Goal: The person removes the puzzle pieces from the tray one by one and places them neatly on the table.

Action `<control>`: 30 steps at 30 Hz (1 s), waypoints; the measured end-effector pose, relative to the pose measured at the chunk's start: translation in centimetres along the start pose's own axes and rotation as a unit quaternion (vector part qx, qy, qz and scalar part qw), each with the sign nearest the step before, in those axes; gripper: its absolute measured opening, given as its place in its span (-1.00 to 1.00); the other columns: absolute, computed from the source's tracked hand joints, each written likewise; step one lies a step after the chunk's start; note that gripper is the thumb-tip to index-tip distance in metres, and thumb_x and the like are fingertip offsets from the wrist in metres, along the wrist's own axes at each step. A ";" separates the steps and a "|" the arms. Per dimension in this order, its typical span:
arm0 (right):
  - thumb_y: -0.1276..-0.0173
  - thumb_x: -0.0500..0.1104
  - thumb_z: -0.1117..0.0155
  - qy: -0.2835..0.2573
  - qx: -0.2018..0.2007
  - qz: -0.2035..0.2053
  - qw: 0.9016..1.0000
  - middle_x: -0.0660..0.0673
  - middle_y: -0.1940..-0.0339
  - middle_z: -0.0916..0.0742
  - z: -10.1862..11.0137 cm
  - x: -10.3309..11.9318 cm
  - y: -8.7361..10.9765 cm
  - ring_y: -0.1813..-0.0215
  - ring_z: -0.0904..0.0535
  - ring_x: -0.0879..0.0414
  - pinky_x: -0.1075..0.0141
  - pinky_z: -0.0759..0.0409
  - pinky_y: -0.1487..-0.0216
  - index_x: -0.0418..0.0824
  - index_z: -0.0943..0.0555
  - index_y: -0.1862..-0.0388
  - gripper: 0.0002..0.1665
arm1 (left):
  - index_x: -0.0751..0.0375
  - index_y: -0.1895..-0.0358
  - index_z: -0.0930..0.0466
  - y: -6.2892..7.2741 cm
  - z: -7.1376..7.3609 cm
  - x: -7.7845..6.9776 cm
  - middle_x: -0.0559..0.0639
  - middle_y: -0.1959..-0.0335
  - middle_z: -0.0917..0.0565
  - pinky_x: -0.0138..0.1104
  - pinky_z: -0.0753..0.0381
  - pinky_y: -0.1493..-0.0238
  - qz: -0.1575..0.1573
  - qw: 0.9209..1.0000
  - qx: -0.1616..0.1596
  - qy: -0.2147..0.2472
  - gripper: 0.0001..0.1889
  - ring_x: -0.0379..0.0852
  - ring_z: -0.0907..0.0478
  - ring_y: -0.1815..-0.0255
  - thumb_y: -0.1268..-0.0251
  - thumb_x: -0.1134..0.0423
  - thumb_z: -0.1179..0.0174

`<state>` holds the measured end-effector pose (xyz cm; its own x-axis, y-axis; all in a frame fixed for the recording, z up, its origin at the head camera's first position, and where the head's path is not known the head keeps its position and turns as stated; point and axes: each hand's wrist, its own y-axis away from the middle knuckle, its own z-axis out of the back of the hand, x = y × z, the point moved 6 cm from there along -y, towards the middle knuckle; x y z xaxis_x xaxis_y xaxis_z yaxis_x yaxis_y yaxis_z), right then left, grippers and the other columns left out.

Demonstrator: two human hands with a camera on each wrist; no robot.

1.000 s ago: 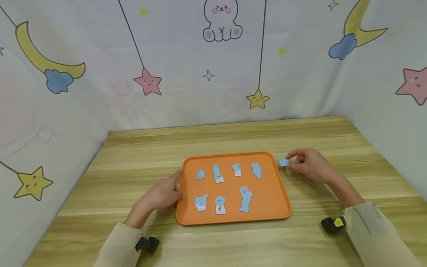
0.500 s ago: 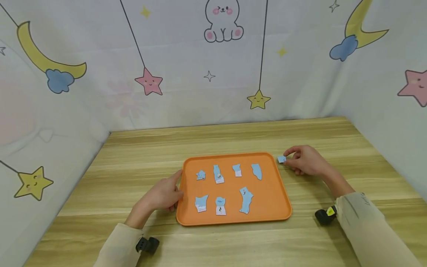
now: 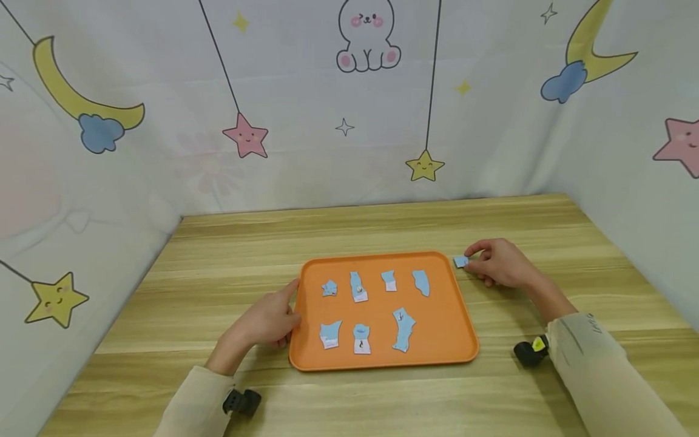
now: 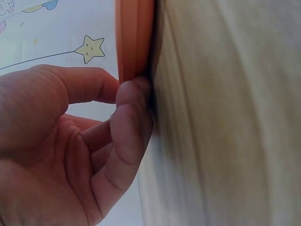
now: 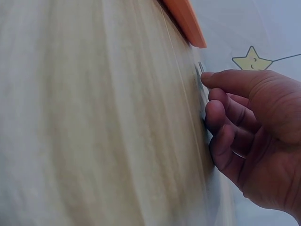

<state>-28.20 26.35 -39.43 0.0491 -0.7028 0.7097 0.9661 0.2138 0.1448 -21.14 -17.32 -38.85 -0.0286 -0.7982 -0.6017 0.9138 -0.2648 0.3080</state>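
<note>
On the wooden table lies an orange tray point(image 3: 442, 340), holding several light-blue puzzle pieces in two rows. My left hand point(image 3: 270, 315) grips the tray's left edge; in the left wrist view thumb and fingers point(image 4: 127, 132) meet at the tray's rim point(image 4: 134, 37). Just outside the tray's far right corner, a small light-blue puzzle piece point(image 3: 460, 261) is at the fingertips of my right hand point(image 3: 499, 264), pinched by thumb and index finger. From the right wrist, that piece shows only as a thin edge close to the tabletop, beneath the thumb point(image 5: 230, 80).
In the tray are a starlike piece point(image 3: 329, 288), a tall piece point(image 3: 358, 287) and a long jagged piece point(image 3: 403, 329), among others. Wooden tabletop point(image 3: 382, 400) surrounds the tray. A printed white curtain point(image 3: 306, 176) hangs along the back and both sides.
My right hand has shifted slightly left and away from me with the small puzzle piece, toward the tray's far right corner. The left hand stays on the tray edge.
</note>
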 end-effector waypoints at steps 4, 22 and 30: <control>-0.53 -0.17 -0.31 0.005 0.001 0.002 1.000 -0.07 0.54 -0.65 0.0 -0.1 -0.2 0.58 -0.56 0.07 0.27 -0.54 0.55 -0.39 -0.61 -0.21 -0.60 | 0.36 -0.72 0.05 0.0 0.0 0.0 0.01 0.68 -0.59 -0.34 -0.53 0.68 0.003 1.000 -0.001 0.002 -0.15 -0.15 -0.51 0.76 -0.40 0.42 -0.08; -0.53 -0.17 -0.31 0.007 0.014 0.012 1.000 -0.07 0.54 -0.65 0.0 -0.1 -0.5 0.59 -0.53 0.08 0.27 -0.53 0.53 -0.42 -0.60 -0.23 -0.57 | 0.36 -0.72 0.05 -0.1 -0.1 0.1 0.02 0.69 -0.58 -0.33 -0.55 0.68 0.005 1.000 -0.006 0.000 -0.14 -0.15 -0.52 0.77 -0.39 0.42 -0.09; -0.48 -0.16 -0.37 0.023 0.006 0.017 1.000 -0.06 0.54 -0.65 0.3 0.4 -0.1 0.57 -0.55 0.06 0.27 -0.52 0.52 -0.38 -0.56 -0.32 -0.47 | 0.36 -0.72 0.05 0.0 0.0 0.0 0.02 0.69 -0.59 -0.33 -0.55 0.68 0.005 1.000 -0.005 0.002 -0.15 -0.15 -0.51 0.77 -0.40 0.42 -0.08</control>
<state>-28.36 26.28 -38.98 0.0928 -0.7253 0.6822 0.9607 0.2452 0.1300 -21.13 -17.35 -38.88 -0.0186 -0.7990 -0.6010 0.9184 -0.2514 0.3057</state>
